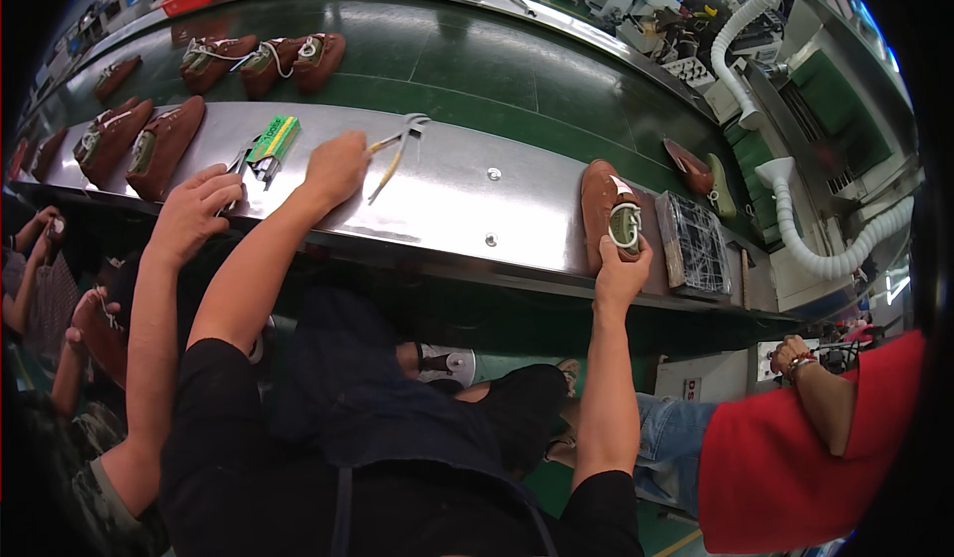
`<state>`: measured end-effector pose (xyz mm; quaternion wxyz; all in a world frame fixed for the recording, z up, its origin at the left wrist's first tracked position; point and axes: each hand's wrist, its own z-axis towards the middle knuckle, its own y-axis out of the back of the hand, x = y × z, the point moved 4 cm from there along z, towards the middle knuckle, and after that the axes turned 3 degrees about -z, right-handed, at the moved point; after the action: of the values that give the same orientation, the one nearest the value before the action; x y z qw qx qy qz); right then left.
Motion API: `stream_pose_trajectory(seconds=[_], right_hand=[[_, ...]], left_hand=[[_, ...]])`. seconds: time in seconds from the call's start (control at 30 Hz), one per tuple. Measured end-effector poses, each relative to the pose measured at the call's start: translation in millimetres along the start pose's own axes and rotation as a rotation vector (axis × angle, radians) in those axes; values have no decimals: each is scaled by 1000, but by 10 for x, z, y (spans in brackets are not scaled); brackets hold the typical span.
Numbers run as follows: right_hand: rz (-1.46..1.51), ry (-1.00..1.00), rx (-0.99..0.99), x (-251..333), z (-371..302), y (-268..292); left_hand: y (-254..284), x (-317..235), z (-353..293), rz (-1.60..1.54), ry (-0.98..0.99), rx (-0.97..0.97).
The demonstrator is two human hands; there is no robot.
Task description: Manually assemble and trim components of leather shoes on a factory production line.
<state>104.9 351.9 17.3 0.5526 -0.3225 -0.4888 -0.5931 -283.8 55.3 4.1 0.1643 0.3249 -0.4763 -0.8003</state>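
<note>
Right hand (623,271) clamps one brown shoe (600,199); left hand (338,167), grip unclear, adjoins one tool (401,153).

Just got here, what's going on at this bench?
The person's right hand grips a brown shoe by its heel, on the steel bench. The left hand is at a yellow-handled tool; its grip is unclear. A co-worker's hand is near the green box. More brown shoes stand to the left.
</note>
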Motion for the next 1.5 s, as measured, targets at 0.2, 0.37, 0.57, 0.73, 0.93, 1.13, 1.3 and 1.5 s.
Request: stream_pose_trajectory(seconds=[0.2,0.37,0.57,0.73,0.93,1.13,1.3,1.5], right_hand=[[15,1,166,360,-409,-503],[-35,77,323,528,-651,-819],[363,129,555,415,-475,-859],[80,239,202,76,180,-525],[-181,57,141,-225,283,-510],[-270,81,140,-148,236,-501],[-306,154,106,-176,238,-520],[-321,101,141,-204,241,-537]], left_hand=[[93,180,-126,-6,41,-148],[52,91,-98,-12,53,-156],[13,319,-125,-61,27,-246],[11,301,-142,-45,4,-231],[45,255,-106,-63,17,-205],[45,281,-120,-65,10,-218],[79,241,-127,-49,1,-213],[81,207,-137,-87,12,-228]])
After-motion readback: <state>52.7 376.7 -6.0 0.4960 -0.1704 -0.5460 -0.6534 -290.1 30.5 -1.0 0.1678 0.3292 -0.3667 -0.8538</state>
